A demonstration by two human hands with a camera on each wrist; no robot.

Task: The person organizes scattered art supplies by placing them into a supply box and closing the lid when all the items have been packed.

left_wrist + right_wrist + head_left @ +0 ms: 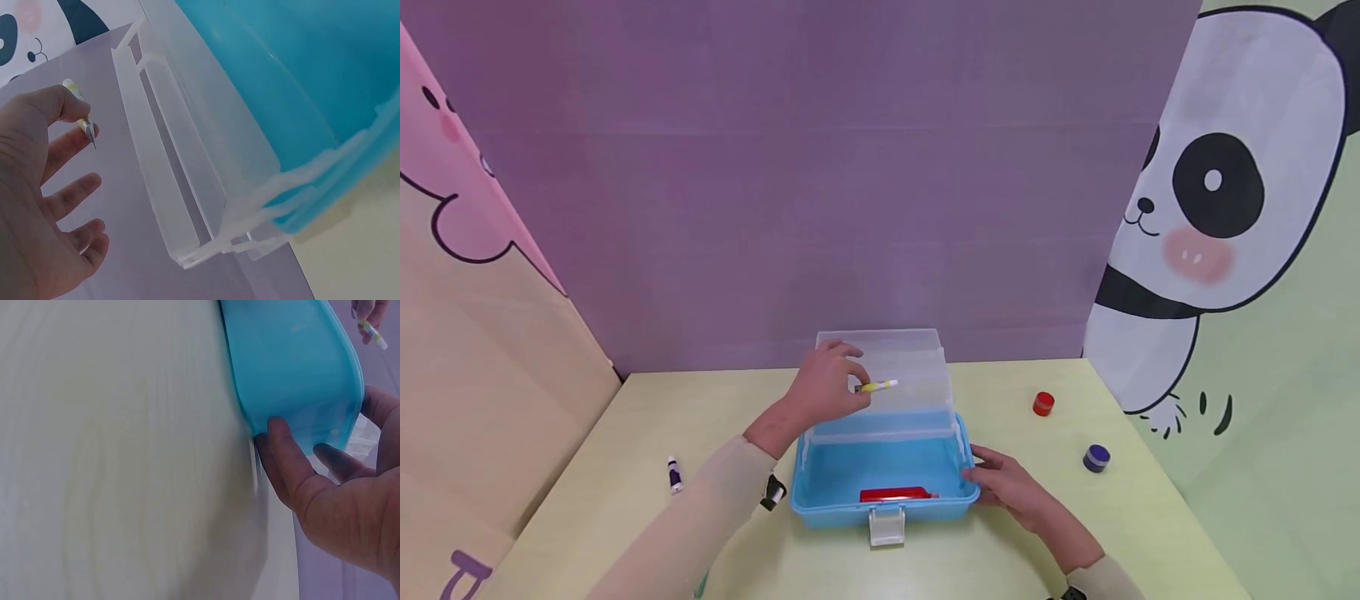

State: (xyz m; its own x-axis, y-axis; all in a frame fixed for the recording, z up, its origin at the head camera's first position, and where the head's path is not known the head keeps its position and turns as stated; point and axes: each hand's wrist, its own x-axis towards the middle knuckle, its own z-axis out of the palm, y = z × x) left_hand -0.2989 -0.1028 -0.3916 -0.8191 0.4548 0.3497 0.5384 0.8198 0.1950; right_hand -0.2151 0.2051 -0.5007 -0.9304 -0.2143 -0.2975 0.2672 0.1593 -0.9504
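Observation:
In the head view my left hand [829,385] pinches a small yellow-and-white paint tube [878,386] between thumb and index finger, above the open box. The other fingers are spread loosely in the left wrist view, with the tube [76,94] pointing its thin metallic end downward. A light blue plastic box [820,518] stands on the table, its clear lid [895,367] raised at the back. Inside, along the front wall, lies a red tube [893,494]. My right hand [1011,492] rests its extended fingers against the box's right end, also visible in the right wrist view.
On the right of the table [700,400] stand a red-lidded pot [1043,404] and a dark blue-lidded pot [1096,457]. A dark purple paint tube with a white cap [674,475] lies at the left. The box's white latch [887,528] hangs at its front.

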